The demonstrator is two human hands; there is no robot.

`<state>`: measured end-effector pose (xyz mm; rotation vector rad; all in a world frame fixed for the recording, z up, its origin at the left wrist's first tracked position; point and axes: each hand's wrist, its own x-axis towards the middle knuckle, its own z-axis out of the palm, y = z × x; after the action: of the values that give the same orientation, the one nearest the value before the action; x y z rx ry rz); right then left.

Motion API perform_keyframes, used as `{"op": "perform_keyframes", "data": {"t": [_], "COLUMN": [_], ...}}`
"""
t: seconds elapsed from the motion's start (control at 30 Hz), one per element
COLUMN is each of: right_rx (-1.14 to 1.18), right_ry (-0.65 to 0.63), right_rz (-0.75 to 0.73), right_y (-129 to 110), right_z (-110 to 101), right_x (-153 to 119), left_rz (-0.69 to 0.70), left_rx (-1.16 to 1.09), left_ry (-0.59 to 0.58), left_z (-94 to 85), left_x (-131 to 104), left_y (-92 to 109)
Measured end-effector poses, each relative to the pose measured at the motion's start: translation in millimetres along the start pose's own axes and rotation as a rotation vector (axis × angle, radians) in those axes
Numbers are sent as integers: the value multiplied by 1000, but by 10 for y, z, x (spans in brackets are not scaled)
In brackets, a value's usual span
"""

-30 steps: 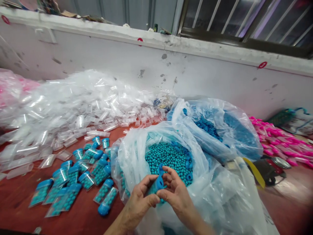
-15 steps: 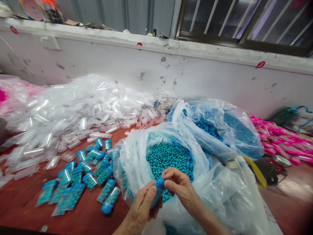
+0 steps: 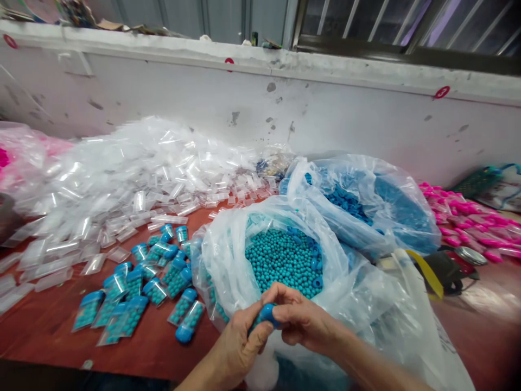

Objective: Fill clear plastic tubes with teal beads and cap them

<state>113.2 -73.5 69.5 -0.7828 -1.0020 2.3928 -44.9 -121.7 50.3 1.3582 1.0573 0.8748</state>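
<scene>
A small clear tube of teal beads with a blue cap [image 3: 268, 314] is between my two hands, largely covered by the fingers. My left hand [image 3: 242, 339] is closed around the tube's body. At the capped end, the thumb and fingers of my right hand [image 3: 303, 317] pinch the blue cap. Just beyond both hands lies an open plastic bag [image 3: 223, 244] full of teal beads [image 3: 277, 260], with some blue caps [image 3: 315, 263] along its right inner side. To the left, several capped tubes of beads [image 3: 134, 317] lie in a loose group.
A large heap of empty clear tubes [image 3: 142, 163] covers the back left of the red table [image 3: 158, 353]. Behind the bead bag, another bag [image 3: 401, 217] holds blue caps. Pink-capped tubes [image 3: 468, 217] and a dark item with a yellow strap [image 3: 429, 274] lie at right.
My right hand has shifted its hold and now wraps over the cap. The tube has tipped, so its cap faces more towards me. The view has moved slightly.
</scene>
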Motion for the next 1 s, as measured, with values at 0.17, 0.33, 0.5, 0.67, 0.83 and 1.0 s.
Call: {"op": "perform_keyframes", "data": {"t": [0.17,0.33,0.5,0.67,0.83,1.0], "right_rx": [-162,-727,-1351,-1499,-1625,-1689], "right_ry": [167,240,307,345,321,290], "right_rz": [-130,-256,-330,-396,-452,-492], "right_y": [88,40,157,187,124,195], "right_z": [2,21,59,133,205,206], "right_x": [168,158,129,205,207,268], "left_rz": [-36,-204,-155,-70,-2,24], "left_rx": [-45,-372,-363,-224,-22,90], "left_ry": [133,98,334,370,456,534], "left_z": [43,26,13,18,42,37], "left_x": [95,145,142,132,82,64], "left_y": [-145,-151,-87,-60,-102,-127]}}
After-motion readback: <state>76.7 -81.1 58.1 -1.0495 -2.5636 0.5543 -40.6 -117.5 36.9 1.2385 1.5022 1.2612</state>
